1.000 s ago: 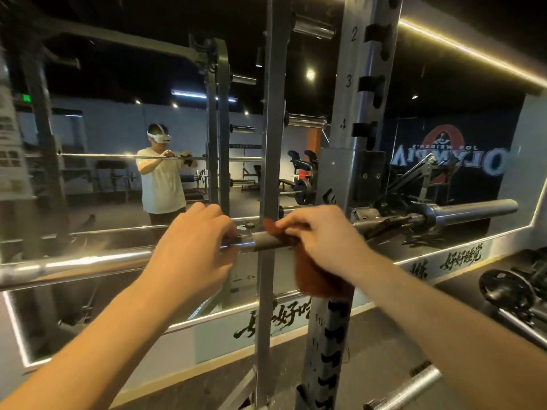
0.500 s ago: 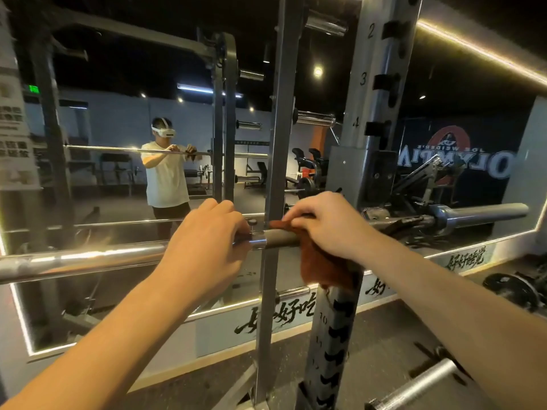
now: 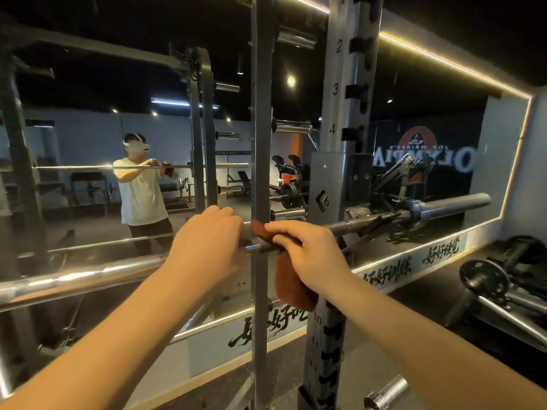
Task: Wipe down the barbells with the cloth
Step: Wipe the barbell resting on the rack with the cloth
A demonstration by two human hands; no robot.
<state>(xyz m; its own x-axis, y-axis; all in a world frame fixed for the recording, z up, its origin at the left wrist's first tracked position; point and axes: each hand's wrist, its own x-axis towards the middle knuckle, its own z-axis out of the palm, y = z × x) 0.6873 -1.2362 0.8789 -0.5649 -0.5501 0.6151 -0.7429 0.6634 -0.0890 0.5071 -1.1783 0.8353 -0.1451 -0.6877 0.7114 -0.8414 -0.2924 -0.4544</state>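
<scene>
L hand (image 3: pixel 207 247) grips barbell (image 3: pixel 88 276), R hand (image 3: pixel 307 255) cloth (image 3: pixel 293 288); mirrored sign (image 3: pixel 426 161) reads "OLYMPIA".

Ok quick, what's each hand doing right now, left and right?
Left hand: fingers curled round the barbell, gripping it.
Right hand: holding the brown cloth wrapped over the barbell.

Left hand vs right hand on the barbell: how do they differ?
The left hand grips the bare barbell; the right hand grips it through the rust-brown cloth, which hangs below. In the head view, the left hand lies left of the thin upright, the right hand right of it. Both curl over the same barbell from above.
</scene>
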